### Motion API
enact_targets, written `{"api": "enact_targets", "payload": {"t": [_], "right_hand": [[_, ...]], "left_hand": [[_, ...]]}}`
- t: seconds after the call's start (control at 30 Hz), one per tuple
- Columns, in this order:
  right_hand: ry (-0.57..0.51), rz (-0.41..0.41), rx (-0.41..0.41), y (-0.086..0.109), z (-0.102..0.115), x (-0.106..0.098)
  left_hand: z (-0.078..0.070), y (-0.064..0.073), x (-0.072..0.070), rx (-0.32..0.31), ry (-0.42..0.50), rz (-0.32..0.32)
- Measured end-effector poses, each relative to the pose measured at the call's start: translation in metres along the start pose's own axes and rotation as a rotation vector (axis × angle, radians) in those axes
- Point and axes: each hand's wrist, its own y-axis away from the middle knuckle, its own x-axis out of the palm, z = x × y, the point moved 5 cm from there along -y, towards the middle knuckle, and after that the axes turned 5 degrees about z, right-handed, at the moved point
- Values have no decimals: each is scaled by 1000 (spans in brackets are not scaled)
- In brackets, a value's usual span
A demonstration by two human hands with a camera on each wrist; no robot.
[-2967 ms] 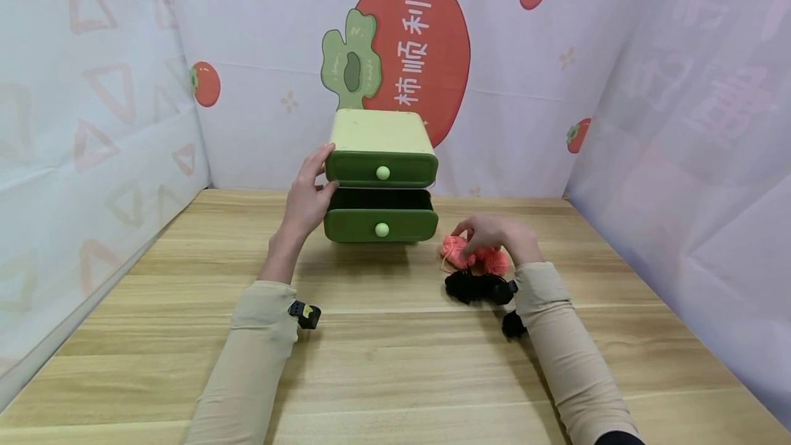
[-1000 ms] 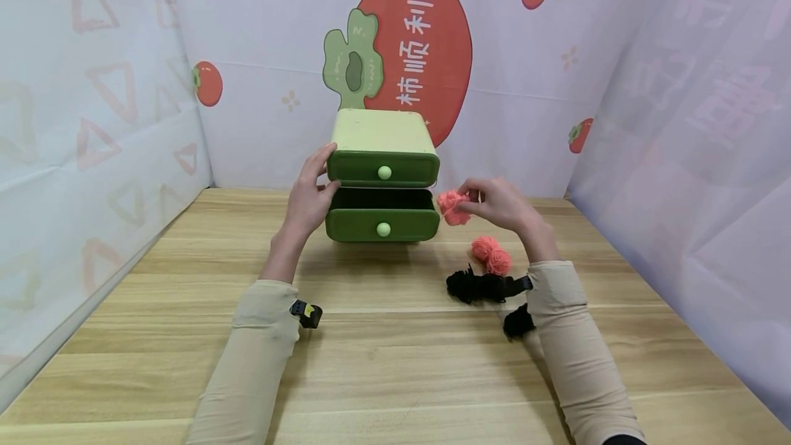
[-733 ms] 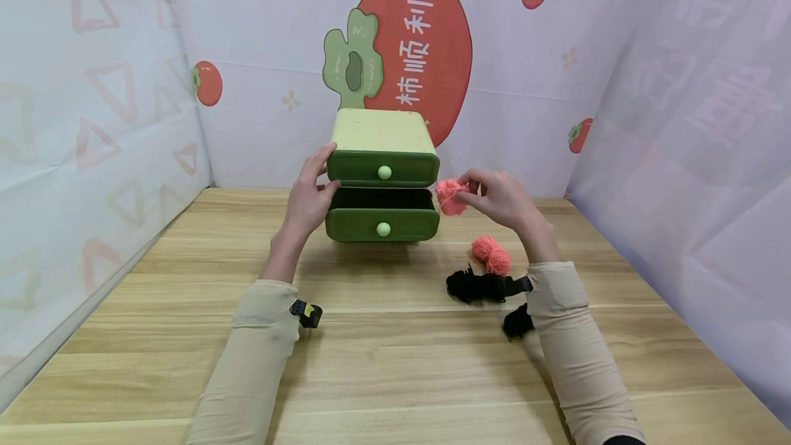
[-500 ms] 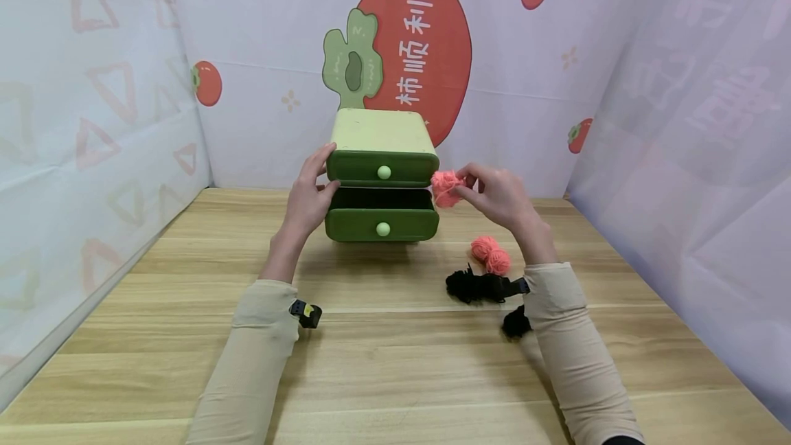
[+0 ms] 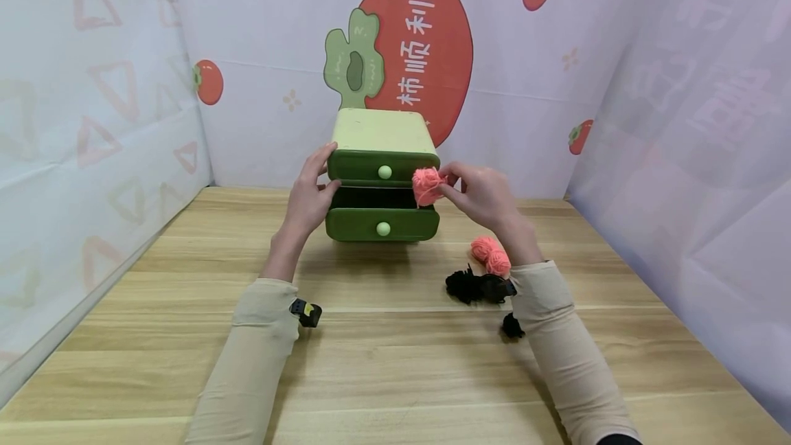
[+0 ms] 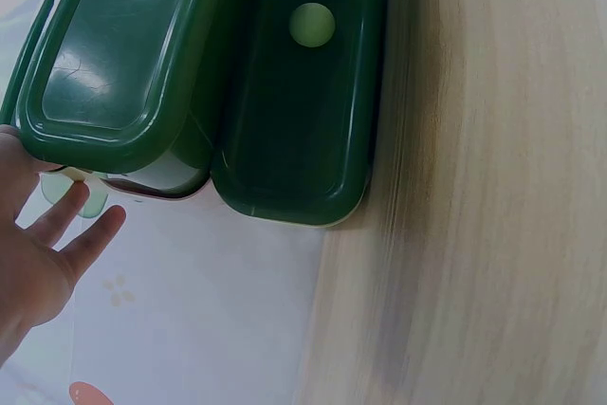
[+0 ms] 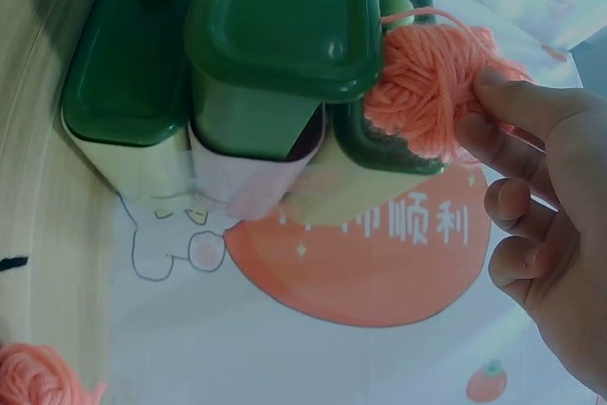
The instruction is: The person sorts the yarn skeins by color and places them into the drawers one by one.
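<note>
A small cabinet [image 5: 383, 130] has a pale top and green drawer fronts. Its middle drawer [image 5: 395, 224] is pulled out below the top drawer [image 5: 358, 167]; the bottom drawer [image 6: 303, 120] is in, seen in the wrist views. My left hand [image 5: 307, 199] rests against the cabinet's left side, fingers mostly straight. Between thumb and fingertips, my right hand [image 5: 485, 198] pinches a ball of coral yarn [image 5: 426, 187]. In the head view the yarn overlaps the right end of the pulled-out drawer's opening and the top drawer front. A loose strand hangs over it in the right wrist view [image 7: 427, 92].
Right of the cabinet lie more coral yarn balls [image 5: 491, 255] on the wooden table [image 5: 383, 362]. Black yarn [image 5: 469, 286] is just nearer, with a further black piece [image 5: 512, 325] beside the right sleeve. A printed cloth [image 5: 266, 129] stands behind the table.
My right hand has picked up the coral yarn from the table, raised it and carried it left to the pulled-out drawer. My left hand stays on the cabinet.
</note>
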Motion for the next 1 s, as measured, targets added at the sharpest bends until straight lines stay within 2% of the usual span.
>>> {"api": "enact_targets", "payload": {"t": [0.33,0.6,1.0], "right_hand": [[-37,52,-32,-24,22,15],[-28,111,-39,-38,35,31],[6,213,-16,-47,48,51]], "left_hand": [[1,1,-1,-8,-2,4],[3,2,-2,-3,-16,1],[1,0,1,-7,-1,5]]}}
